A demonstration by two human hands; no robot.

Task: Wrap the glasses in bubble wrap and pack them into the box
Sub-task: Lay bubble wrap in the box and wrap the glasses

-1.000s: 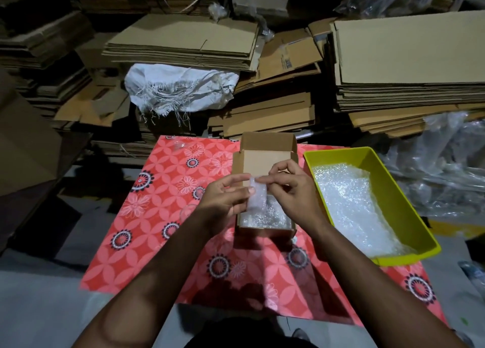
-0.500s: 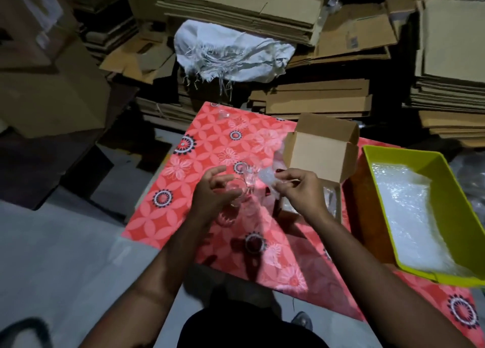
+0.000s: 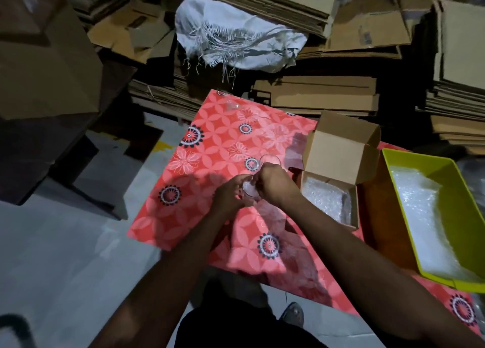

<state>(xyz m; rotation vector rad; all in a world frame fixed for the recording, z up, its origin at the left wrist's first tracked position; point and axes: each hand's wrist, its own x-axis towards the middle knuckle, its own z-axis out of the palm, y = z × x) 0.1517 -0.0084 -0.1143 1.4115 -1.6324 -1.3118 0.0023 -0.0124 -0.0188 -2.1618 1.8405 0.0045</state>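
My left hand holds a small clear glass over the red patterned mat. My right hand meets it from the right, fingers curled on a whitish piece of bubble wrap at the glass; the piece is mostly hidden by the fingers. Just behind my right hand the rim of a second clear glass shows, and a third glass stands at the mat's far edge. The open cardboard box sits to the right, with a bubble-wrapped bundle inside.
A yellow-green tray holding bubble wrap sheets lies right of the box. A loose clear sheet lies left of the box. Stacks of flat cardboard and a white sack ring the mat; grey floor on the left.
My hands left the box and moved left over the mat. The left hand took up a glass, and the right hand brought a bubble wrap piece onto it.
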